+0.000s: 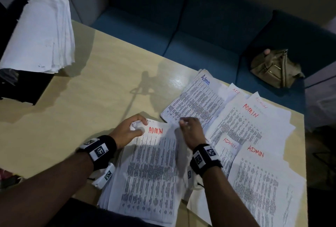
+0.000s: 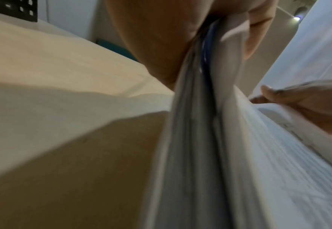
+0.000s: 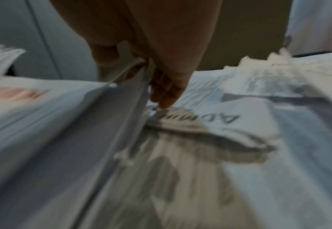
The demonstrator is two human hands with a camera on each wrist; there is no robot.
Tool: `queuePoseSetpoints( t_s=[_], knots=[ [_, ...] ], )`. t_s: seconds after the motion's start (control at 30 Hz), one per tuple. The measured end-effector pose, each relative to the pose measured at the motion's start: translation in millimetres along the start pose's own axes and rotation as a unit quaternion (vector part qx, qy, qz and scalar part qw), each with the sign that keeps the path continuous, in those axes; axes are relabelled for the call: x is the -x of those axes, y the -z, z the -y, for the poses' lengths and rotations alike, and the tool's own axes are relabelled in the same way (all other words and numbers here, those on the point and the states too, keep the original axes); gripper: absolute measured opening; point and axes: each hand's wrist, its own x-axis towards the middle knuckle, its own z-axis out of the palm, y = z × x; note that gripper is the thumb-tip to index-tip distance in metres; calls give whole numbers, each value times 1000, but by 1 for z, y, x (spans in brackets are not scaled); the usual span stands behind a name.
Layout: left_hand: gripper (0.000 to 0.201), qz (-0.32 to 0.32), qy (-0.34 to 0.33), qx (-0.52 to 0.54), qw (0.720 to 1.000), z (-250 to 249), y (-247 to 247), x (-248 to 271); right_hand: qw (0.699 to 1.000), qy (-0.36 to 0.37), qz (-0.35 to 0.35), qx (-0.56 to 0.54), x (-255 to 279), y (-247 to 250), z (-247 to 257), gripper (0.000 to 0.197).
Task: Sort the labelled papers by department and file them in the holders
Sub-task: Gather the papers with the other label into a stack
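Note:
A stack of printed papers (image 1: 145, 168) lies at the table's near edge, its top sheet marked ADMIN in red. My left hand (image 1: 135, 127) grips the crumpled top left corner of this stack (image 2: 192, 139), thumb under, fingers over. My right hand (image 1: 183, 124) pinches the top right corner of a lifted sheet (image 3: 125, 96). To the right, several more ADMIN sheets (image 1: 241, 121) lie fanned over one another, one labelled in blue (image 1: 205, 79). A thick white pile of papers (image 1: 41, 35) rests on a black holder (image 1: 16, 84) at the far left.
The beige table (image 1: 94, 84) is bare between the holder and the sheets. Beyond its far edge stands a blue sofa (image 1: 181, 32) with an olive bag (image 1: 274, 68) on the seat. The fanned sheets reach the table's right edge.

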Motion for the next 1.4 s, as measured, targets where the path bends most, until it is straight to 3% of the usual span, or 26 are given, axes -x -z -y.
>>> queuePoseSetpoints(
  t_s=[0.03,0.1,0.17,0.2,0.3,0.37,0.43,0.5,0.57,0.67,0.8,0.97,1.07,1.2,1.27,1.33,1.4],
  knots=[
    [25,1,4,-13,1000,6,1,0,998,-32,-49,-23,-4,12,-11,31],
    [50,10,2,-11,1000,16,-2,4,975,-120,-178,-65,-7,42,-39,28],
    [78,18,-12,7,1000,23,-7,7,925,-206,-300,-113,3,80,-67,23],
    [82,14,-2,8,1000,28,-9,8,900,-232,-344,-133,13,97,-83,23],
    [59,-20,56,-19,998,33,-12,6,850,-231,-451,-145,55,140,-122,24],
    [43,-35,76,-46,995,28,-13,2,824,-263,-486,-125,86,156,-146,27],
    [27,-34,68,-53,996,17,-14,-3,822,-359,-439,-59,116,164,-170,32],
    [12,-33,59,-50,996,2,-18,-9,825,-476,-302,34,141,157,-187,52],
    [10,-34,60,-24,997,-12,-26,-17,830,-514,-207,66,157,141,-200,74],
    [7,-27,47,-49,997,-28,-45,-27,847,-487,-209,53,166,124,-202,90],
    [39,-11,56,-117,991,-24,-69,-31,834,-497,-231,65,172,126,-201,101],
    [50,-9,80,-149,986,-1,-85,-29,827,-505,-242,52,187,134,-215,115],
    [47,-23,66,-161,984,0,-93,-27,844,-489,-221,33,188,145,-226,104],
    [48,-28,58,-176,982,0,-95,-25,884,-428,-183,56,187,142,-227,38],
    [47,-37,64,-179,981,0,-96,-25,899,-399,-165,79,186,140,-226,22],
    [46,-48,65,-182,980,0,-98,-26,896,-395,-190,75,186,138,-227,32],
    [46,-53,66,-187,979,2,-99,-28,860,-440,-257,36,187,139,-226,58]
  ],
)
